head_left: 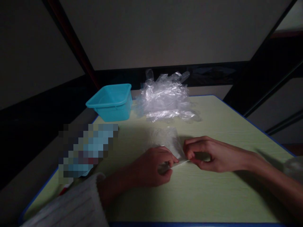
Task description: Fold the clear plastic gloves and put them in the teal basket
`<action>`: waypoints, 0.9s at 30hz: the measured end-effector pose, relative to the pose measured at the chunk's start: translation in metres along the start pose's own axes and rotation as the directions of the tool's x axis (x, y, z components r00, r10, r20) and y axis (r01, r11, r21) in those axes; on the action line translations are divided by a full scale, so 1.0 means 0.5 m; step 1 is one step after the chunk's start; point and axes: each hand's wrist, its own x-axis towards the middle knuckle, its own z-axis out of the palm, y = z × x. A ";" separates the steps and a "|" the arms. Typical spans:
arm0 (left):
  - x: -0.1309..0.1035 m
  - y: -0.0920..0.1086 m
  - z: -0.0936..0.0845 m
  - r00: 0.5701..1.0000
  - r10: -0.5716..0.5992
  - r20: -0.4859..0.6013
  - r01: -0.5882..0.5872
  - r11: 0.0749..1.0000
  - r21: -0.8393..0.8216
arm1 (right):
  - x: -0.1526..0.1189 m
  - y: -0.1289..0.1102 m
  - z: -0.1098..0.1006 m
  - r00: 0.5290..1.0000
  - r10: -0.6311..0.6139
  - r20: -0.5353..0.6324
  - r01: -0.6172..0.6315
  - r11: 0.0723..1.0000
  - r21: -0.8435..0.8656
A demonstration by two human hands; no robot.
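Note:
A small flat clear plastic bag [165,137] lies on the table between my hands. My left hand [153,167] is at its near edge, the fingers curled over it and the index fingertip pressing near the right corner. The left thumb stands a little apart below. My right hand [208,154] pinches the bag's near right corner between thumb and fingers. Part of the bag is hidden under my left hand. Just beyond it lies a loose pile of clear disposable plastic gloves [165,97], crumpled and shiny.
A turquoise plastic basket [109,104] stands at the back left of the pale yellow-green table [189,198], which has a blue edge. A pixelated light-blue object [92,151] lies on the left side. Behind the table rises a pale panel [165,34] with dark trim.

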 end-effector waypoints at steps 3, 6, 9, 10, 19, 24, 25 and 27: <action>0.002 -0.003 0.002 1.000 -0.004 -0.013 0.005 1.000 0.004 | -0.001 -0.004 -0.003 1.000 0.006 0.011 -0.006 1.000 -0.024; 0.003 -0.004 0.002 1.000 -0.010 -0.015 0.010 1.000 -0.005 | -0.002 -0.009 -0.004 1.000 -0.004 0.002 0.004 0.997 -0.072; 0.004 -0.004 0.001 1.000 -0.017 -0.016 0.017 1.000 -0.019 | -0.002 -0.008 0.000 1.000 -0.027 -0.011 0.026 0.991 -0.129; 0.004 -0.004 0.001 1.000 -0.018 -0.017 0.018 1.000 -0.024 | -0.001 -0.007 0.002 0.999 -0.037 -0.007 0.036 0.988 -0.147; 0.000 -0.003 -0.006 1.000 -0.027 -0.001 0.026 0.991 -0.133 | 0.011 -0.003 0.010 0.992 -0.111 0.059 0.118 0.985 -0.130; 0.005 -0.012 -0.037 0.987 -0.084 -0.138 0.051 0.972 -0.228 | 0.005 -0.006 0.004 0.994 -0.090 0.064 0.092 0.996 -0.023; 0.007 -0.015 -0.043 0.978 -0.117 -0.170 0.074 0.968 -0.240 | 0.003 -0.007 0.003 0.994 -0.083 0.069 0.083 0.997 0.007; 0.010 -0.021 -0.052 0.960 -0.175 -0.218 0.116 0.958 -0.262 | 0.000 -0.007 -0.001 0.994 -0.071 0.085 0.065 0.995 0.073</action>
